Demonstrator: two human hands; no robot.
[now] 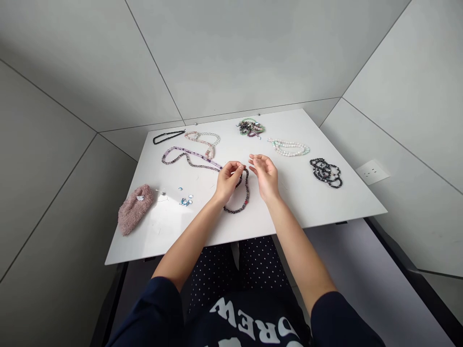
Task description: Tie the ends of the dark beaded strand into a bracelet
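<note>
Over the middle of the table, my left hand (228,180) is closed, thumb and fingers pinching the end of a dark bead strand (247,189). That strand hangs in a loop onto the tabletop and carries one red bead on its right side. Just to the right is my right hand (265,175), its fingers slightly curved and apart, with no bead visible between them. Any fine thread there is too small to make out. Behind my left hand lies a long purple and grey bead necklace (188,154), its near end hidden by the fingers.
On the white table (292,193) lie a pink fuzzy pouch (134,210), small blue pieces (185,201), a black strand (168,137), a pink and clear strand (210,150), a mixed bead pile (251,127), a white-green strand (289,147) and black bracelets (326,172). Walls enclose the back and sides.
</note>
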